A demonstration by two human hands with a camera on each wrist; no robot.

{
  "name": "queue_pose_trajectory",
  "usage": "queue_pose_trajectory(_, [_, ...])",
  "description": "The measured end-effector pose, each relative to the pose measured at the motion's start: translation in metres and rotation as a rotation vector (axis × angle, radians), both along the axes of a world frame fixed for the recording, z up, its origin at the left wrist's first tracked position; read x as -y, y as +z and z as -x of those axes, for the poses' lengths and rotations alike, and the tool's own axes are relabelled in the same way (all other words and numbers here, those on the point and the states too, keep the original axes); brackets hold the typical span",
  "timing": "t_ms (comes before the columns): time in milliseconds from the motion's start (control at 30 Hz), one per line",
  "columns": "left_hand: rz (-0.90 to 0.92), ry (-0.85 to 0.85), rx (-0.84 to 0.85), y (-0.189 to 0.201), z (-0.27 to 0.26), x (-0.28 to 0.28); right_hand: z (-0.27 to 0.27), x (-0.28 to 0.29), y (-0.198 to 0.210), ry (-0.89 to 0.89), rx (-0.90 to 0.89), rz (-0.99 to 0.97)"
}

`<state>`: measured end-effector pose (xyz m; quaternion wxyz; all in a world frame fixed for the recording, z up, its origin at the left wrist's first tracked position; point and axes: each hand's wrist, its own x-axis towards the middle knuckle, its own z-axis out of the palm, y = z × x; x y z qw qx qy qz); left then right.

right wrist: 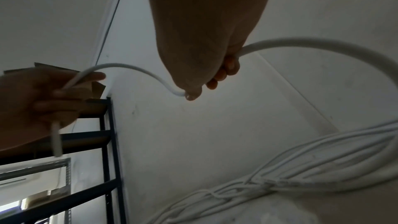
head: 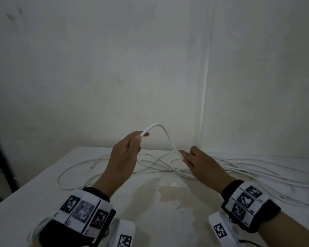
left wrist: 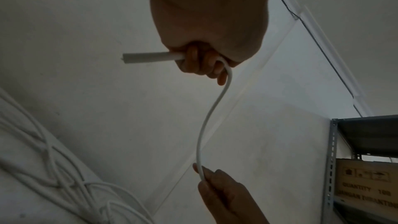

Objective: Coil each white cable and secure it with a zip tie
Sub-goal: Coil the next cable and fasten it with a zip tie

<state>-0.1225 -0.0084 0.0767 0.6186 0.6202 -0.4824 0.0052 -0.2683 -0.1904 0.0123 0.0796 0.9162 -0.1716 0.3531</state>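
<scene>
White cable (head: 165, 132) — two hands, left hand (head: 126, 154), right hand (head: 198, 162)

cable (head: 163, 130) in left hand (head: 126, 154): the stretch inside the fist is hidden
cable at right hand (head: 197, 162): head view hides the grip behind the fingers
cable pile (head: 230, 168): runs off the right edge; single strands cannot be told apart
box (left wrist: 366, 186): cut by the right edge, print blurred, only partly readable
shelf (right wrist: 107, 142): cut off at left and bottom
wrist markers (head: 84, 213): middle one blurred
</scene>
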Motion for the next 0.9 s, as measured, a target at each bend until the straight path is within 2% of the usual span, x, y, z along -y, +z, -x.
queue_pose_trajectory(167, [0.001,0.028,0.049,-0.005,-0.004,0.011,0.009,-0.001,-0.026,0.003,0.150,0.157])
queue_pose_trajectory(267, [-0.010,-0.018,0.083,-0.009,0.004,0.016,0.018,0.000,-0.032,0.008,0.097,0.117])
queue_pose_trajectory(333, [-0.003,-0.034,0.091,-0.010,0.012,0.019,0.021,0.000,-0.028,-0.051,0.041,0.064])
queue_pose_trajectory(400, [0.016,-0.043,0.053,-0.010,0.017,0.025,0.023,-0.001,-0.023,-0.112,0.010,0.055])
queue_pose_trajectory(500, [0.031,-0.072,-0.031,-0.010,0.025,0.036,0.027,-0.004,-0.022,-0.097,0.024,0.065])
queue_pose_trajectory(567, [0.027,-0.080,-0.021,-0.011,0.029,0.043,0.032,-0.008,-0.022,-0.094,0.009,0.108])
queue_pose_trajectory(733, [-0.055,-0.096,0.041,-0.014,0.029,0.053,0.045,-0.018,-0.022,0.053,-0.076,0.199])
queue_pose_trajectory(900, [-0.194,-0.176,0.081,-0.018,0.038,0.054,0.039,-0.032,0.004,0.175,-0.052,0.301])
